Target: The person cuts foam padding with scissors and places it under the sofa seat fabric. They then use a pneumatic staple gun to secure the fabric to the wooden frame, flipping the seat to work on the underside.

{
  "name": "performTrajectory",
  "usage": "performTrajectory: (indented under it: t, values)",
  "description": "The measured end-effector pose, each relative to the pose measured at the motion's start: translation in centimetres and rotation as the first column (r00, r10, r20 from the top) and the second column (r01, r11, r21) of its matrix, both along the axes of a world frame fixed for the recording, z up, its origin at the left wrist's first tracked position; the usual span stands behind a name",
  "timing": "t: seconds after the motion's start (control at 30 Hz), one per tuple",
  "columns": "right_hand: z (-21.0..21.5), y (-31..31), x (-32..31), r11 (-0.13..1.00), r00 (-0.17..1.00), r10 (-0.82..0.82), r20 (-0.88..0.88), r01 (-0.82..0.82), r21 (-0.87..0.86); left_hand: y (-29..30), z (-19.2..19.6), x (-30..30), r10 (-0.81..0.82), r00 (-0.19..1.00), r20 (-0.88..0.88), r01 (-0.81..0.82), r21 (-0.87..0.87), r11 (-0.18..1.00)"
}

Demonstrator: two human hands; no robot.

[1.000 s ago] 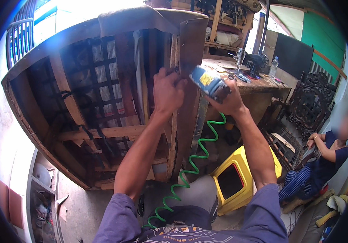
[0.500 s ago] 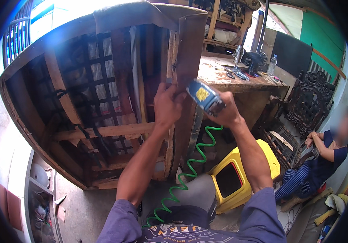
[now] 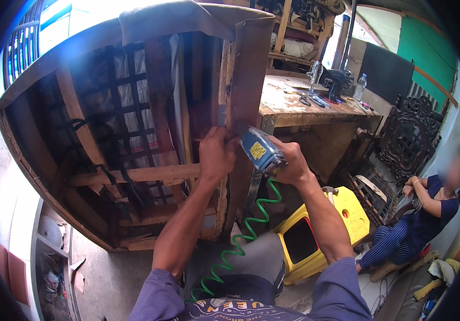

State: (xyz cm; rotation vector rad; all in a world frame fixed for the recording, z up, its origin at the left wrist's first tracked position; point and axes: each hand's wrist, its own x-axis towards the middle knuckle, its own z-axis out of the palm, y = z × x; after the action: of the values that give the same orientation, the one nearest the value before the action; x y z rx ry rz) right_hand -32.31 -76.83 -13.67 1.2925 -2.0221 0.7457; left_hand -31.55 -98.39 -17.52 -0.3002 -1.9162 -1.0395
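Note:
A large upholstered furniture frame (image 3: 133, 174), perhaps a sofa tipped on its side, shows its wooden bars and dark webbing. Brown upholstery fabric (image 3: 249, 75) wraps its right-hand edge. My left hand (image 3: 216, 155) has its fingers closed at this edge, pinching the fabric; the fingertips are partly hidden. In my right hand (image 3: 294, 165) is a blue air staple gun (image 3: 257, 147) with a yellow label, its nose up against the fabric beside my left fingers. A green coiled air hose (image 3: 259, 216) hangs below the gun and runs down to my lap.
Close by my right forearm stands a yellow plastic stool (image 3: 356, 211) with a hammer (image 3: 330, 190) on it. Behind is a worn workbench (image 3: 281, 101) with hand tools, a sewing machine (image 3: 337, 80) and a bottle (image 3: 360, 87). A person (image 3: 428, 208) sits at right near a carved chair (image 3: 409, 128).
Both hands have moved down along the fabric edge. The staple gun has come down and left, closer to my left fingers. The hammer on the stool has come into sight.

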Motion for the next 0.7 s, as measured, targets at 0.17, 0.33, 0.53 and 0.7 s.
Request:
performTrajectory:
  t: [0.17, 0.33, 0.53, 0.7]
  values:
    - [-1.6, -0.7, -0.7, 0.996, 0.995, -0.092, -0.030, 0.092, 0.013, 0.7, -1.1, -0.1, 0.003, 1.000, 0.001, -0.004, 0.187, 0.982]
    - [-2.8, -0.4, -0.5, 0.999, 0.998, -0.032, -0.058, 0.029, -0.041, 0.7, -2.8, 0.1, -0.016, 0.997, -0.081, 0.043, 0.339, 0.940]
    - [-4.3, -0.8, -0.5, 0.998, 0.999, -0.054, 0.010, 0.054, -0.029, 1.5, -9.3, 2.6, 0.083, 0.971, 0.224, -0.180, 0.457, 0.871]
    - [-8.2, 0.5, 1.5, 0.968, 0.990, 0.001, 0.139, 0.033, -0.247, 7.4, -16.8, 4.1, -0.083, 0.971, 0.223, -0.069, 0.598, 0.799]
